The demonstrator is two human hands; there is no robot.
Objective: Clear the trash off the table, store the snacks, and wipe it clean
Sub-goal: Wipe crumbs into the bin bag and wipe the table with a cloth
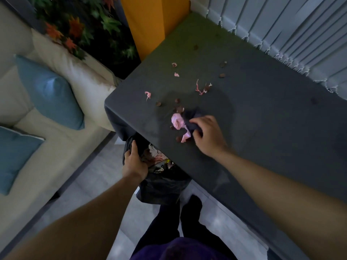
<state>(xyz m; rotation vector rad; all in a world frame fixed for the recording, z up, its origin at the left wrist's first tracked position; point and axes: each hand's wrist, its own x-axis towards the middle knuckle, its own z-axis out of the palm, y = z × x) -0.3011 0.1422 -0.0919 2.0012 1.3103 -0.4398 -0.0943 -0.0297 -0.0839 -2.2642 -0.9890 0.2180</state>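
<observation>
Now, right hand (203, 132) has fingers curled round a dark cloth (191, 117), set against a pink wrapper (177, 121) and brown bits (177, 100) near the table (262, 109)'s near-left edge. Left hand (134, 160) grips the trash bag (161, 184) rim just under that edge. Best sweep low and slow, with the bag tight to the edge. Pink scraps (199, 88) farther out need another pass.

Dim, bluish light; right hand (205, 135) motion-blurred, wide-angle bending at edges, soft shadows on table (262, 128).

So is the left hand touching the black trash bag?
Touching. The head view shows the left hand curled over the rim of the black trash bag, gripping it. The right hand grips a dark cloth on the table.
</observation>
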